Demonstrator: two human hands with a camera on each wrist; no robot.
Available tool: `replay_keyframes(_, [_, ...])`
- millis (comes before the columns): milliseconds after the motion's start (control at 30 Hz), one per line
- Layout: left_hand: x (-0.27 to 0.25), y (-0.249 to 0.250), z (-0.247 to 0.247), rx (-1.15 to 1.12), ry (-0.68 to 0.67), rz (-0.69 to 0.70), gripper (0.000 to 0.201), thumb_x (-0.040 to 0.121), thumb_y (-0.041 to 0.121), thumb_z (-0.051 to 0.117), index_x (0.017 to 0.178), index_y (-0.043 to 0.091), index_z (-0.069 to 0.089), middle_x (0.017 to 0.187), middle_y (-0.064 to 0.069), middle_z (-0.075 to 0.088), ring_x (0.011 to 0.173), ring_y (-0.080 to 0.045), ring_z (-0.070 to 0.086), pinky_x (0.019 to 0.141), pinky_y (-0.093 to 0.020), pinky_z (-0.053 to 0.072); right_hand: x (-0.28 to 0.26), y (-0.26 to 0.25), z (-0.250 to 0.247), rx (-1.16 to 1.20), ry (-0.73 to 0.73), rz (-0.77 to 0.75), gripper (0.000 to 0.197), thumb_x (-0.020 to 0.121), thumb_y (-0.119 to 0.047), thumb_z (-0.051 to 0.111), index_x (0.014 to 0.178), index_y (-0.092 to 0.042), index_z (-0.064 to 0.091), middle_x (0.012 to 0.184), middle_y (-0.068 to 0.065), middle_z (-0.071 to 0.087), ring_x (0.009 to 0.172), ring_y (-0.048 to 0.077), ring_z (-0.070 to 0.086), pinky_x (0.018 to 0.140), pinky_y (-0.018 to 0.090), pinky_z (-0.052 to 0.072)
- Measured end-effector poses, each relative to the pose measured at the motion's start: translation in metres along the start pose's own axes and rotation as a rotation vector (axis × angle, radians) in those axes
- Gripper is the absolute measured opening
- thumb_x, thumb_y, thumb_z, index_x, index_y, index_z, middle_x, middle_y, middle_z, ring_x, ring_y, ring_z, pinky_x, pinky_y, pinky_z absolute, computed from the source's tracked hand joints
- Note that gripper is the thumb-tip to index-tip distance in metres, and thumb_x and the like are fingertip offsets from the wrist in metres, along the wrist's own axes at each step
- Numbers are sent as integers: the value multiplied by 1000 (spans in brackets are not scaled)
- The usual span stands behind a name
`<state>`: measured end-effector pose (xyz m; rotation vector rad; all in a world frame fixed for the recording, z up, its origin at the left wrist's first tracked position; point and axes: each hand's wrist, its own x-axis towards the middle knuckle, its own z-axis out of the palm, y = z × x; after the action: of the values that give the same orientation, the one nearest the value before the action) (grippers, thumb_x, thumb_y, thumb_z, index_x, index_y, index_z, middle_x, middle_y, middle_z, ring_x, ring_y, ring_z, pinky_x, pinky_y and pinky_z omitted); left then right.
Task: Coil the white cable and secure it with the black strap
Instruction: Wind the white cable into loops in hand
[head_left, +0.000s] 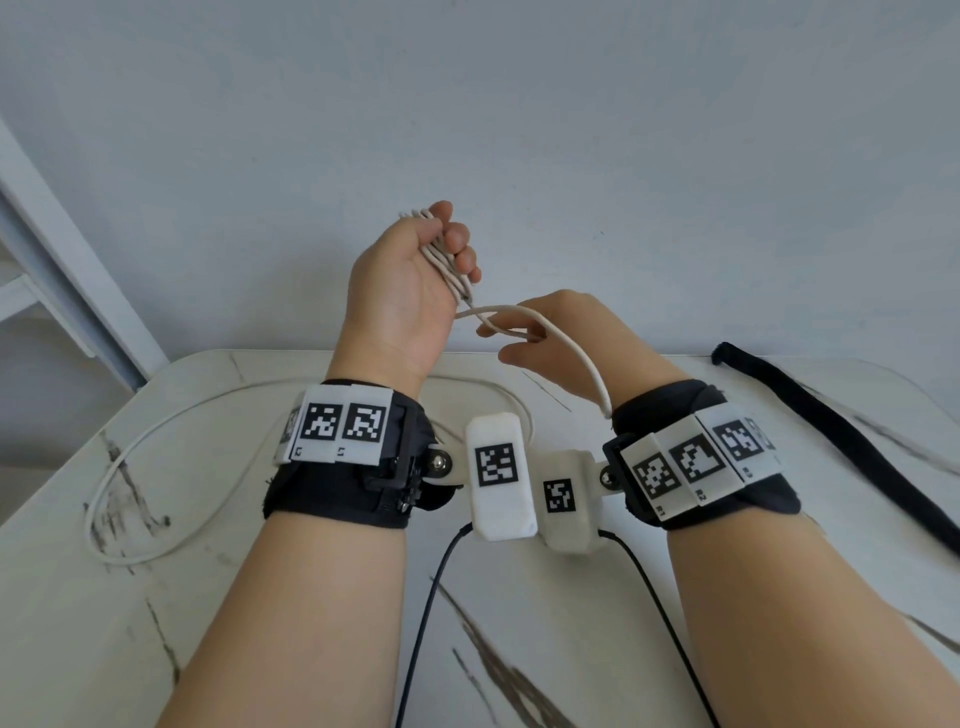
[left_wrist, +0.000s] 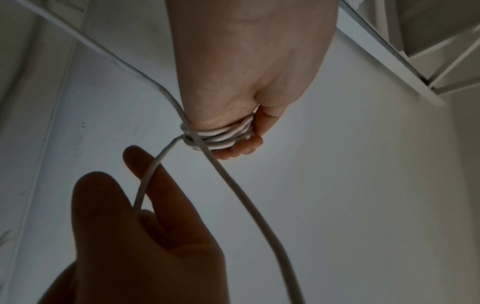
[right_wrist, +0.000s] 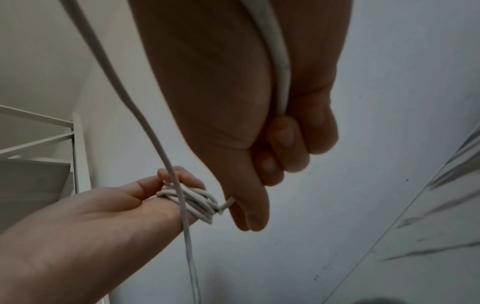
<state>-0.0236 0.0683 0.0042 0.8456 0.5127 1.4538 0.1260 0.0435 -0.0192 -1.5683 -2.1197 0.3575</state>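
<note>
**Coil building on the left hand, slack still on the table**

The left hand (head_left: 410, 291) is standing raised above the far edge of the table (head_left: 545, 597), fingers curling tight around a bundle of turns of the white cable (head_left: 448, 262), and that bundle is running roughly up and down through the fist. Just to its right and a touch lower, the right hand (head_left: 550, 332) is feeding the line: fingers folding round the strand, thumb lying alongside, the cable passing through the closed palm and trailing back over the wrist. The short run between the two hands is lying nearly level, left to right, so the next wrap looks like the right hand's job, swinging the strand round the left fist. A long loop of slack is still lying on the table's left side, so I'd judge the coiling partway done. The black strap (head_left: 841, 447) is lying untouched on the right of the table, long axis running far-to-near, nearer the right hand.
</note>
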Motion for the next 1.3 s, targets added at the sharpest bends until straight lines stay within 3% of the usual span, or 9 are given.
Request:
replay_keyframes(100, [2, -1, -2, 105, 93, 62, 19, 96, 1, 33, 92, 7, 51, 64, -3, 49, 54, -16, 46, 56, -26, 40, 0, -1, 0, -15, 21, 17, 14, 86, -19, 64, 96, -26, 71, 61, -16, 42, 57, 0, 40, 53, 14, 27])
replay_keyframes(300, [7, 2, -11, 425, 258, 220, 18, 93, 0, 37, 100, 10, 50, 64, 2, 53, 51, -12, 49, 55, -24, 39, -1, -4, 2, -47, -7, 5, 12, 82, -19, 65, 73, -26, 62, 67, -10, 55, 64, 8, 53, 55, 20, 38])
replay_keyframes(533, [10, -5, -23, 628, 410, 327, 21, 90, 3, 30, 104, 15, 39, 82, -3, 49, 63, -13, 45, 57, -20, 40, -1, 2, 2, 50, 41, 28, 15, 82, -12, 62, 89, -22, 53, 68, -10, 48, 57, 9, 46, 52, 20, 34])
replay_keyframes(733, [13, 1, -30, 703, 507, 446, 17, 81, 16, 31, 89, 30, 37, 102, -12, 51, 75, -18, 49, 68, -27, 44, 1, 13, -2, 99, 127, 139, 10, 90, -20, 59, 89, -12, 66, 71, -2, 64, 61, 15, 59, 57, 25, 47])
replay_keyframes(900, [14, -1, -34, 793, 510, 443, 17, 93, 7, 33, 107, 13, 41, 111, -14, 51, 83, -18, 50, 68, -23, 42, -4, 7, -13, 557, 125, 139, 10, 92, -8, 60, 90, -1, 67, 68, 14, 69, 58, 28, 67, 61, 39, 62])
replay_keyframes(967, [15, -2, -35, 883, 530, 420, 23, 96, 4, 34, 118, 4, 44, 112, -13, 54, 85, -18, 51, 67, -20, 40, -6, 5, -15, 606, 74, 90, 10, 93, -9, 61, 94, -1, 67, 72, 17, 70, 67, 31, 70, 68, 41, 62])
replay_keyframes(1100, [18, -10, -42, 976, 511, 256, 29, 95, 4, 35, 123, 3, 45, 115, -14, 60, 83, -22, 55, 69, -25, 39, -7, 5, -15, 541, 84, 28, 9, 93, -13, 63, 95, -7, 69, 71, 12, 70, 69, 21, 69, 74, 37, 61])
replay_keyframes(1200, [20, -14, -43, 1048, 438, 146, 23, 93, 6, 34, 109, 10, 49, 110, -12, 64, 82, -23, 55, 70, -28, 42, -5, 4, -15, 572, 132, 9, 9, 92, -13, 63, 93, -7, 71, 69, 11, 67, 67, 22, 68, 73, 37, 61])
replay_keyframes(1300, [18, -14, -36, 1124, 333, 45, 20, 93, 6, 36, 80, 14, 50, 79, -5, 63, 71, -24, 56, 68, -29, 47, -4, 4, -17, 599, 240, -9, 11, 92, -12, 64, 94, -5, 72, 63, 10, 63, 59, 19, 65, 68, 36, 59])
